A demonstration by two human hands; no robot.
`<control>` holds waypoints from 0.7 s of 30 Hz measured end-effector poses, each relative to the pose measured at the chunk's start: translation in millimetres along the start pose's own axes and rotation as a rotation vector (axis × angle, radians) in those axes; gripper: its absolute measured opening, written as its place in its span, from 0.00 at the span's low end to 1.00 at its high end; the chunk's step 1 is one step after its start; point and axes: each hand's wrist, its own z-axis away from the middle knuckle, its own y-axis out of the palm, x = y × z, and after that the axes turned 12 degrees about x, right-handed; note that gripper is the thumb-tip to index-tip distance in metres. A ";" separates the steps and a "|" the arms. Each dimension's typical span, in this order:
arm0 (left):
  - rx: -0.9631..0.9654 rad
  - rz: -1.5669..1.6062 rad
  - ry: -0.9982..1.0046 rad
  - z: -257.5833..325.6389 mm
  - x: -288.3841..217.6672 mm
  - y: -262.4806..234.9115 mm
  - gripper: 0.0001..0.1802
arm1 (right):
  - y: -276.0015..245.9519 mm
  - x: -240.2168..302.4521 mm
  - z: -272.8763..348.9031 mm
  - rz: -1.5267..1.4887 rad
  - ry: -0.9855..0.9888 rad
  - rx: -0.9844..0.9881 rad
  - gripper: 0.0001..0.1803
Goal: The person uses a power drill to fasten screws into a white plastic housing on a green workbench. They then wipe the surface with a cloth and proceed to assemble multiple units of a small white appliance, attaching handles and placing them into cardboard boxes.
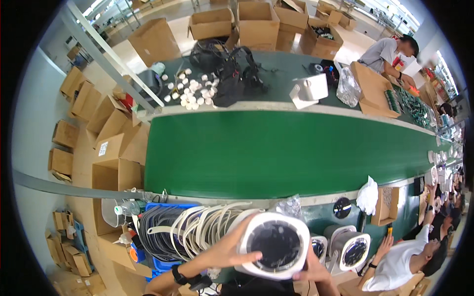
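Between my two hands is a white, rounded-square device with a round dark glossy front [276, 246], tilted up toward me. My left hand [231, 250] grips its left side, with the thumb lying over the edge onto the dark face. On the lower right side, my right hand [313, 270] holds the rim; part of its fingers is hidden behind the device. Just right of it stand similar grey-and-white devices [349, 250] with round dark fronts. Left of it lie many curved white strips [197, 229] and dark curved strips [157, 232] in a blue crate [185, 205].
A green conveyor belt [276, 153] runs across ahead. Beyond it are white caps [192, 91], black straps [232, 74] and a white metal bracket [311, 90]. A cardboard box [386, 204] and a white-shirted co-worker [397, 261] are at right. A plastic bottle [129, 208] lies left.
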 end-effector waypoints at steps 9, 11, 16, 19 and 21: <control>-0.183 0.453 0.050 24.7 52.0 -87.6 0.62 | 25.0 17.1 -139.5 -0.274 -0.105 -0.102 0.68; -0.278 0.445 0.109 40.3 62.3 -84.3 0.61 | 35.6 20.1 -153.0 -0.302 -0.082 -0.061 0.68; -0.470 0.374 -0.002 88.6 99.9 -45.2 0.54 | 12.7 -74.6 -130.5 -0.403 0.015 -0.032 0.45; -0.551 0.440 0.095 92.5 125.1 -8.7 0.51 | 12.1 -90.0 -127.8 0.339 0.131 -0.113 0.47; -0.563 0.642 0.058 101.9 104.3 4.1 0.58 | 49.0 -64.0 -126.4 0.264 -0.273 -0.085 0.44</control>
